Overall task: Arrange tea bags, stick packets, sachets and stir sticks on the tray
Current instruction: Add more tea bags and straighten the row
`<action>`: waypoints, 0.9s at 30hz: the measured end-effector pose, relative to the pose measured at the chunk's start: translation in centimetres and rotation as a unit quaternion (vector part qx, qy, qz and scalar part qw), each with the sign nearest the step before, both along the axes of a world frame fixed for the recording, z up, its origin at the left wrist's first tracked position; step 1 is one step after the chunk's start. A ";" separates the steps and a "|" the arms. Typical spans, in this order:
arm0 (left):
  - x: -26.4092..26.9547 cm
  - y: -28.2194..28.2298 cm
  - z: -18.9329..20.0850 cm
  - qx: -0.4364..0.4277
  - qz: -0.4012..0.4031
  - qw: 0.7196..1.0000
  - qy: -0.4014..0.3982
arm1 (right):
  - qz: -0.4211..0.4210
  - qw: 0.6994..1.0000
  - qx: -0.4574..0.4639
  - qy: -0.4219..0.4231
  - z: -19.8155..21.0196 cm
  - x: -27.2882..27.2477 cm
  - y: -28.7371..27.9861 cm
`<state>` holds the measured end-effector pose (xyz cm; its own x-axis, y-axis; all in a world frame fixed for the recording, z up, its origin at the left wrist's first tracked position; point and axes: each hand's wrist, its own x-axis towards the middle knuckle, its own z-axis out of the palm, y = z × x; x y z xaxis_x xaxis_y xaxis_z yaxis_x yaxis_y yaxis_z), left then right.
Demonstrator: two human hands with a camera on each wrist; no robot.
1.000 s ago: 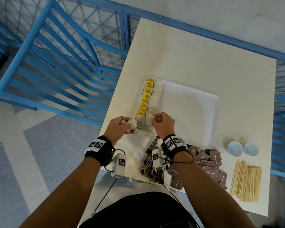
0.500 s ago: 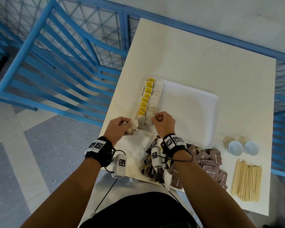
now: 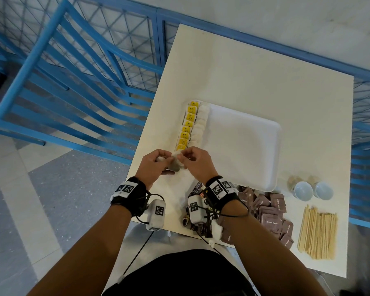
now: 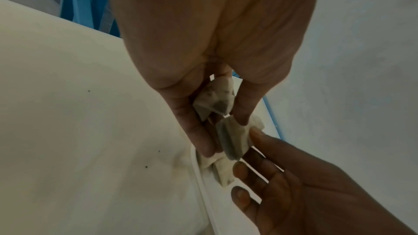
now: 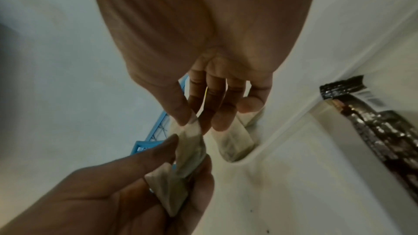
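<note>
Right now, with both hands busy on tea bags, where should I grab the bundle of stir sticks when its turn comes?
Probably mid-length, from above. The stir sticks lie flat on the table, loosely parallel, running toward and away from the person, right of the brown sachets. A pinch across the bundle's width, thumb on one long side and fingers on the other, should gather them; gripping an end would likely let them fan out.

Head view bright and evenly lit, daylight-like, with soft faint shadows on the table [image 3: 254, 82]; straight lines bow toward the edges from the wide lens. Both wrist views dim, grainy, soft-focused, the hands [image 4: 214, 42] close-up, blurred and stretched.
</note>
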<state>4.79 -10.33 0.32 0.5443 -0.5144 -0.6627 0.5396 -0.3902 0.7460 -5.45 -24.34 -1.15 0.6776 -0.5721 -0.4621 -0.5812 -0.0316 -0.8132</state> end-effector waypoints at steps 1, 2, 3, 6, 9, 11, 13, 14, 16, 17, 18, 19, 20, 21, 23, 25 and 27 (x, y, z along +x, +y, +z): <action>0.0 0.0 0.1 0.002 -0.004 1.000 0.003 | -0.010 1.000 -0.005 -0.008 0.0 0.1 -0.1; -0.1 0.0 0.1 0.007 -0.009 1.000 0.004 | -0.019 1.000 -0.009 -0.015 0.1 0.1 -0.2; -0.1 0.0 0.1 0.010 -0.012 1.000 0.003 | -0.025 0.999 -0.008 -0.019 0.1 0.2 -0.2; -0.1 0.0 0.1 0.012 -0.011 1.000 0.000 | -0.002 1.000 -0.004 0.003 0.0 -0.1 -0.5; -0.1 -0.2 0.2 0.012 -0.012 1.000 -0.005 | 0.036 0.999 -0.006 0.017 -0.1 -0.7 -0.8; -0.1 -0.2 0.2 0.015 -0.012 1.000 -0.005 | 0.018 1.000 -0.013 0.019 -0.3 -1.0 -1.1; 0.1 -0.1 0.2 0.021 -0.009 1.000 -0.003 | -0.022 0.999 -0.032 0.030 -0.6 -1.4 -1.7; 0.1 0.0 0.1 0.024 -0.006 1.000 -0.001 | -0.037 0.998 -0.045 0.039 -0.7 -1.7 -2.0; 0.3 0.3 0.1 0.027 -0.002 1.000 0.001 | -0.042 0.994 -0.075 0.063 -1.1 -2.2 -2.3; 0.4 0.4 0.0 0.029 -0.002 1.000 0.000 | -0.038 0.993 -0.086 0.076 -1.2 -2.4 -2.4; 0.4 0.5 0.0 0.030 -0.001 1.000 0.000 | -0.034 0.992 -0.092 0.085 -1.3 -2.6 -2.3; 0.4 0.5 0.0 0.031 -0.001 1.000 0.000 | -0.032 0.991 -0.093 0.090 -1.4 -2.7 -2.2; 0.5 0.5 0.1 0.031 -0.001 1.000 0.000 | -0.030 0.991 -0.093 0.093 -1.5 -2.7 -2.0; 0.5 0.5 0.1 0.032 -0.001 0.999 0.000 | -0.029 0.991 -0.093 0.096 -1.6 -2.8 -1.9; 0.5 0.5 0.1 0.035 -0.002 0.999 0.001 | -0.026 0.989 -0.100 0.102 -1.7 -2.7 -1.7; 0.5 0.5 0.2 0.037 -0.005 0.999 0.003 | -0.030 0.988 -0.106 0.104 -1.8 -2.6 -1.5; 0.5 0.5 0.2 0.035 -0.007 0.999 0.006 | -0.035 0.988 -0.111 0.104 -1.9 -2.4 -1.4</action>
